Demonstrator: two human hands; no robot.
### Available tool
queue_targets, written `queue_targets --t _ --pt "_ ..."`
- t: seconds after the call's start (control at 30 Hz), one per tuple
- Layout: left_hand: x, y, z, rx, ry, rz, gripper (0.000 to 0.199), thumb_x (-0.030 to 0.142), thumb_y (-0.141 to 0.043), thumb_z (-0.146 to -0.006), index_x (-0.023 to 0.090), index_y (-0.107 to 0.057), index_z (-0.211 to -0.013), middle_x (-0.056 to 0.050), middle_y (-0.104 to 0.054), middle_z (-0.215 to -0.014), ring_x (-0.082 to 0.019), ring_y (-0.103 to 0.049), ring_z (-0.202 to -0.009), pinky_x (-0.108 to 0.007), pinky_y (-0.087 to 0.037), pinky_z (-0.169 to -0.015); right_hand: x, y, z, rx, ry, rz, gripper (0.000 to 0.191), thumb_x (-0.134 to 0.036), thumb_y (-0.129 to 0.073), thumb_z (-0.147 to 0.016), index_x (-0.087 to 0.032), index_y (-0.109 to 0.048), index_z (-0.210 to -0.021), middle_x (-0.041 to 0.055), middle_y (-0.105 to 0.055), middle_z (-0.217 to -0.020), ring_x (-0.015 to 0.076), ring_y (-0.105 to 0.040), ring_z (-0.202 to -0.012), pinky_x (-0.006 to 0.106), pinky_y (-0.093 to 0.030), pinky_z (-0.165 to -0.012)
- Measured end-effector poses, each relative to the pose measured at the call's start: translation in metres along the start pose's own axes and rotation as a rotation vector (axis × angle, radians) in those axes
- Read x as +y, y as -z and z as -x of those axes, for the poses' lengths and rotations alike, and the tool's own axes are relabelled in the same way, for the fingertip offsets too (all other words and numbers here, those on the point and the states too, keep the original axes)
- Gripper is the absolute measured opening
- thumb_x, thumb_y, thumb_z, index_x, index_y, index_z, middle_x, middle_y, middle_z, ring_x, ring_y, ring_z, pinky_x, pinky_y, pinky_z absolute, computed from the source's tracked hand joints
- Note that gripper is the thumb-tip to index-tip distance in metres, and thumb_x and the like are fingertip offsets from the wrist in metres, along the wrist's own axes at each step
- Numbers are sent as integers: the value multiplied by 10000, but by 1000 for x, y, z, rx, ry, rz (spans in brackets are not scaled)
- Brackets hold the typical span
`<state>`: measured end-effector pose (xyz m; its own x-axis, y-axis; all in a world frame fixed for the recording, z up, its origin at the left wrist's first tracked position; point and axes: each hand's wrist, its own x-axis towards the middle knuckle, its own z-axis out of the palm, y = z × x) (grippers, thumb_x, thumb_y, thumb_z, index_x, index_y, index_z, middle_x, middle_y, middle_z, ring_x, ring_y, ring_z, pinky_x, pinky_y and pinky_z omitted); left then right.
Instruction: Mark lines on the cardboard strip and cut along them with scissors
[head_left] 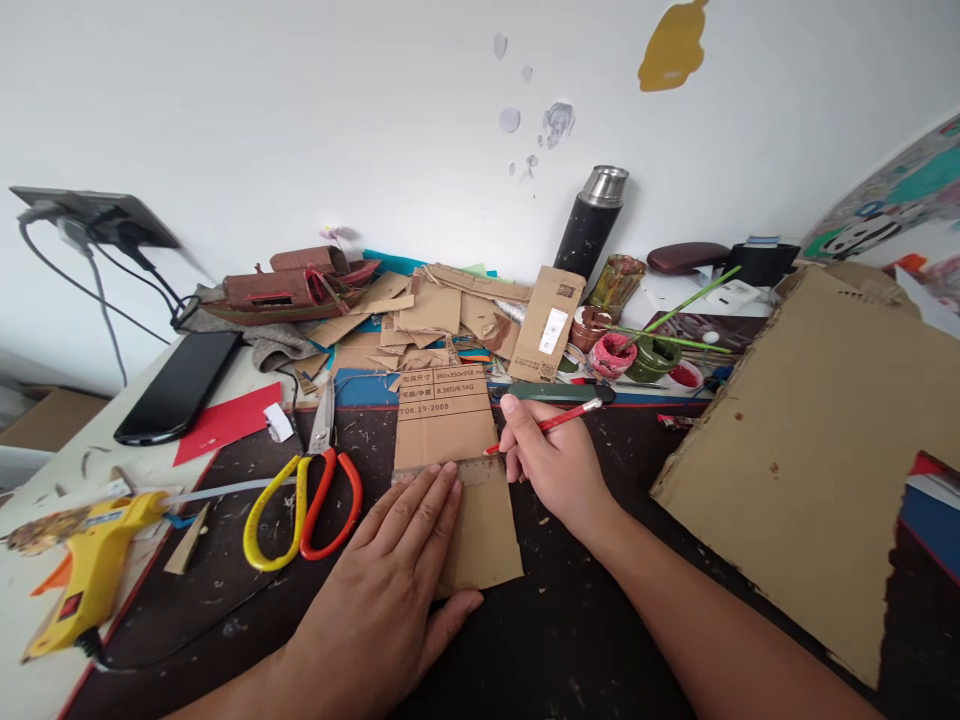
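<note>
A piece of brown cardboard (484,535) with printed lettering at its far end lies on the dark table in front of me. Across its middle rests a clear ruler (484,470). My left hand (401,560) lies flat, fingers stretched over the ruler and the cardboard, pressing on both. In my right hand (551,455) is a red pencil (555,420), pinched between thumb and fingers. The pencil's tip is at the far edge of the ruler, near the cardboard's right side. Scissors (311,490) with one yellow and one red handle lie left of the cardboard.
A yellow hot glue gun (97,570) and a black phone (180,385) lie at left. Cardboard scraps (427,310), a model boat (292,290), paint jars (611,352) and a black flask (592,225) line the back. A large cardboard sheet (795,450) stands at right.
</note>
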<state>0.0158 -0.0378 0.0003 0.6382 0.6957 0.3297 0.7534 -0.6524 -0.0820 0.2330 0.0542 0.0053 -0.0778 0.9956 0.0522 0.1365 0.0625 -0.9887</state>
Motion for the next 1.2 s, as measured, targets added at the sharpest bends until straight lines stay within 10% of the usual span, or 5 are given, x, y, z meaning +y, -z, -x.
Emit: queue_targets --t 1.2 --pt "0 -3 2 12 21 55 785 575 -407 -1155 41 -344 -1727 -211 -566 -1673 -358 -570 -1492 -507 -443 -1212 -1 0 -1 5 -12 5 688 -799 -547 -1041 -221 -652 -683 -9 -592 -452 141 -568 -402 242 -415 -453"
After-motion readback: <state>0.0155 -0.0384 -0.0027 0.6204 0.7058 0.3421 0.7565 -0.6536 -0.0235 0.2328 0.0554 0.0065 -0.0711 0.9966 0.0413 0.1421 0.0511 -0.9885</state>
